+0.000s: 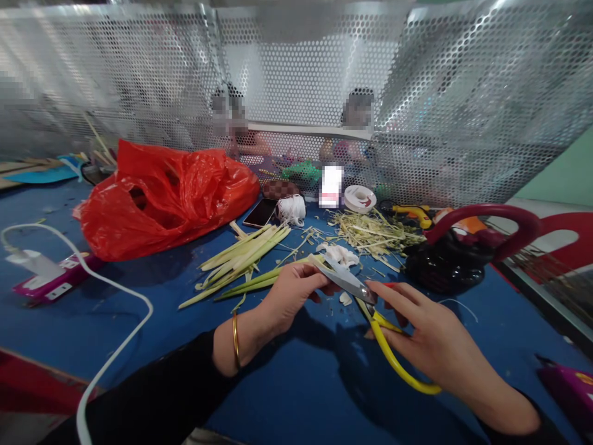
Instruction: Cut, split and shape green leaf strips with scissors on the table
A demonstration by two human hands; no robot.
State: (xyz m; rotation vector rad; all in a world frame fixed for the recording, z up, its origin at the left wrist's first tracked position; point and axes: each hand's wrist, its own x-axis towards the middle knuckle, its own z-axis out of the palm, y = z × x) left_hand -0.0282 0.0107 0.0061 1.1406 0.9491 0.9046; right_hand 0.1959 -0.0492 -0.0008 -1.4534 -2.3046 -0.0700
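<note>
My right hand (430, 346) grips yellow-handled scissors (370, 309), its fingers through the loops and the steel blades pointing up-left. My left hand (291, 293) pinches a pale green leaf strip (259, 281) right at the blade tips; a gold bangle sits on that wrist. Both hands hover low over the blue table (139, 346). Just beyond the blades lie small white scraps (340, 254) and a bundle of green-yellow leaf strips (241, 256).
A red plastic bag (162, 198) fills the left. A white cable (115, 309) and a pink box (50, 278) lie at the far left. Leaf trimmings (370, 232), a phone (262, 212), white thread, a tape roll (359, 198) and a dark basket (454, 259) sit behind. People sit beyond the perforated screen.
</note>
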